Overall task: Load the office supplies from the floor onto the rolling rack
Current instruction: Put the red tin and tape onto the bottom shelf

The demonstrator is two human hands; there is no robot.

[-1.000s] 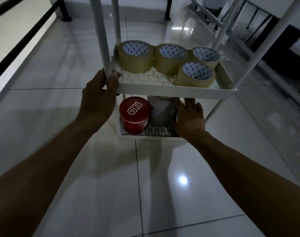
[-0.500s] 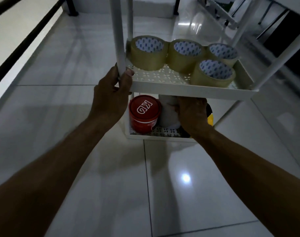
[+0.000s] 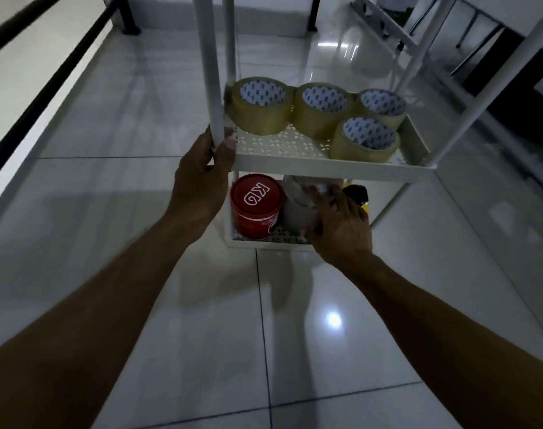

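Glossy pale floor tiles [image 3: 115,193] spread beneath my grip, dark grout lines crossing them, and a bright spot of light [image 3: 334,321] glints on the tile just below my right wrist. Off to my left a pale wall [image 3: 31,57] carries dark rails [image 3: 47,88]. Up beyond my right side stands a white metal frame [image 3: 384,23], dim and partly out of view.

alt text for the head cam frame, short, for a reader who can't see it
A person's left hand grips the front post of a white rolling rack, while the right hand reaches onto the bottom shelf and holds a pale container beside a red tub. Four rolls of brown tape sit on the shelf above, over a dim tiled floor.
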